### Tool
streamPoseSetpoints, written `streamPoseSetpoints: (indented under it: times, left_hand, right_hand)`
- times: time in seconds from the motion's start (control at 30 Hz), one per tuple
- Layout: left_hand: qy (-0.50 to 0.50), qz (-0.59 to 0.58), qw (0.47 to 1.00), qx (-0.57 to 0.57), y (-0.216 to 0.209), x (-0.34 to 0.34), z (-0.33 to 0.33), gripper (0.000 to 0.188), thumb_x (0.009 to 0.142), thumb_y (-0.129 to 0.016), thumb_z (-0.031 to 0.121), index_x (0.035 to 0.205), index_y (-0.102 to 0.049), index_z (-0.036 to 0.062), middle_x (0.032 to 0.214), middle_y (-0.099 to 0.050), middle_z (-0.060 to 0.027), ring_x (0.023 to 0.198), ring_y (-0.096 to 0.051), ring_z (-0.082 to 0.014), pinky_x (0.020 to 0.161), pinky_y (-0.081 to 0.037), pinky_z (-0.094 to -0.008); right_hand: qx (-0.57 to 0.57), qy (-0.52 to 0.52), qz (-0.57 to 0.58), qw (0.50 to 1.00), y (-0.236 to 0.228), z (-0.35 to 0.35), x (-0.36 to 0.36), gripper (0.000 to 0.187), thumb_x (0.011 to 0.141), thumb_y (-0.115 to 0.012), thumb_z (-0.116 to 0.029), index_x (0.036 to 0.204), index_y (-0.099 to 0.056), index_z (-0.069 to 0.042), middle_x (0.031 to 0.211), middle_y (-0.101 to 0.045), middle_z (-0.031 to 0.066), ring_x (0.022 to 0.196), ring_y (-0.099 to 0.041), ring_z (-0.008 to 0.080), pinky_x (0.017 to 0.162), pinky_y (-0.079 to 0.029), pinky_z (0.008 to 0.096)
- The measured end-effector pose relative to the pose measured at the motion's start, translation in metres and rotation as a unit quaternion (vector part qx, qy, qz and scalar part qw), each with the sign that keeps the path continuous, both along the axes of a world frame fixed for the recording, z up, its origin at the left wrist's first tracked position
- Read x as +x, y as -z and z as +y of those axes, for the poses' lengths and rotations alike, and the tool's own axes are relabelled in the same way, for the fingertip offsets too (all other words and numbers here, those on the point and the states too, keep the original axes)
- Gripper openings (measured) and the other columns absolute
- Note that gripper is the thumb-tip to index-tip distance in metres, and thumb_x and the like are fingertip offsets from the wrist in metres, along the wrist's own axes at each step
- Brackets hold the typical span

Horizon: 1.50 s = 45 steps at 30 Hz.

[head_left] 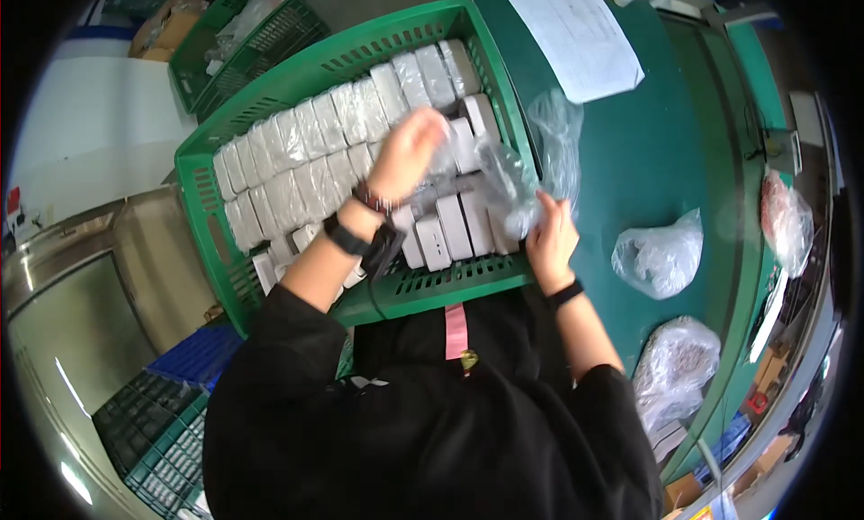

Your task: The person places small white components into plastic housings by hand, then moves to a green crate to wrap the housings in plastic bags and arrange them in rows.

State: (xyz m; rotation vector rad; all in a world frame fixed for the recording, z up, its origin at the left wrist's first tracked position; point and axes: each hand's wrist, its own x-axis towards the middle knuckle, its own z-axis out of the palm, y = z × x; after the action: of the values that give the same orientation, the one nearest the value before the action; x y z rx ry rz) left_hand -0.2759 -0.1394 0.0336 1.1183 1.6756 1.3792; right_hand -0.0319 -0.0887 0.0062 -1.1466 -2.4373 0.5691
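A green slatted crate (324, 81) in front of me holds rows of small, pale, box-shaped pieces. Many of them, such as this wrapped piece (349, 115), are covered in clear plastic; bare white pieces (453, 225) stand at the near right. Over the crate's middle is my left hand (409, 155), its fingers curled and smeared by motion. Whether it grips anything is unclear. At the crate's right edge my right hand (551, 239) is closed on a crumpled clear plastic bag (509, 180), which stretches toward my left hand.
On the green table (621, 151) at the right lie a printed paper sheet (576, 34), a flattened clear bag (558, 137), a crumpled bag (661, 254) and a filled bag (675, 362). Another green crate (247, 38) stands beyond, at the far left.
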Motion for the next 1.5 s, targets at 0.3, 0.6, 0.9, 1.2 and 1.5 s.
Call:
streamPoseSetpoints:
  times: [0.3,0.6,0.9,1.2,1.5]
  left_hand:
    - [0.214,0.019,0.976,-0.042,0.005,0.017,-0.042,0.009,0.081,-0.052,0.007,0.089,-0.055,0.0043,0.085,-0.056,-0.0097,0.082,-0.056,-0.0213,0.073,-0.044,-0.0278]
    - [0.003,0.413,0.89,-0.191,0.165,-0.052,-0.018,0.025,0.077,-0.054,0.023,0.097,-0.053,0.0083,0.098,-0.055,-0.0099,0.088,-0.054,-0.0283,0.08,-0.04,-0.0385]
    - [-0.043,0.339,0.918,-0.202,0.165,-0.062,-0.014,0.015,0.08,-0.049,0.023,0.081,-0.05,0.008,0.081,-0.054,-0.0099,0.081,-0.053,-0.0295,0.067,-0.038,-0.0403]
    - [0.033,0.334,0.942,-0.012,0.086,-0.026,-0.048,0.012,0.079,-0.053,0.015,0.076,-0.047,0.0037,0.073,-0.051,-0.0123,0.073,-0.049,-0.0322,0.067,-0.039,-0.0375]
    - [-0.18,0.282,0.936,-0.107,0.115,-0.054,-0.029,0.013,0.072,-0.058,0.015,0.077,-0.049,0.0077,0.075,-0.05,-0.0092,0.078,-0.049,-0.0281,0.068,-0.038,-0.037]
  right_hand:
    - [-0.137,-0.179,-0.003,0.974,-0.011,-0.039,-0.001,0.008,0.066,-0.052,-0.005,0.072,-0.047,-0.007,0.06,-0.048,0.0057,0.052,-0.05,0.0256,0.048,-0.04,0.0351]
    - [-0.015,-0.228,-0.068,0.971,0.009,-0.028,0.015,0.006,0.068,-0.052,-0.007,0.071,-0.047,-0.009,0.062,-0.048,0.0031,0.058,-0.051,0.0196,0.05,-0.039,0.0315]
    - [-0.009,-0.221,-0.066,0.973,0.009,-0.029,0.01,0.009,0.067,-0.052,-0.006,0.074,-0.047,-0.008,0.063,-0.047,0.0032,0.059,-0.051,0.0199,0.051,-0.039,0.0317]
    - [0.0,-0.209,-0.063,0.976,0.012,-0.029,0.014,0.013,0.063,-0.051,-0.005,0.075,-0.048,-0.009,0.063,-0.048,0.0028,0.059,-0.052,0.02,0.051,-0.039,0.0319]
    - [-0.005,-0.216,-0.067,0.974,0.012,-0.031,0.011,0.011,0.065,-0.051,-0.005,0.075,-0.047,-0.008,0.063,-0.048,0.0036,0.059,-0.051,0.0212,0.051,-0.039,0.0325]
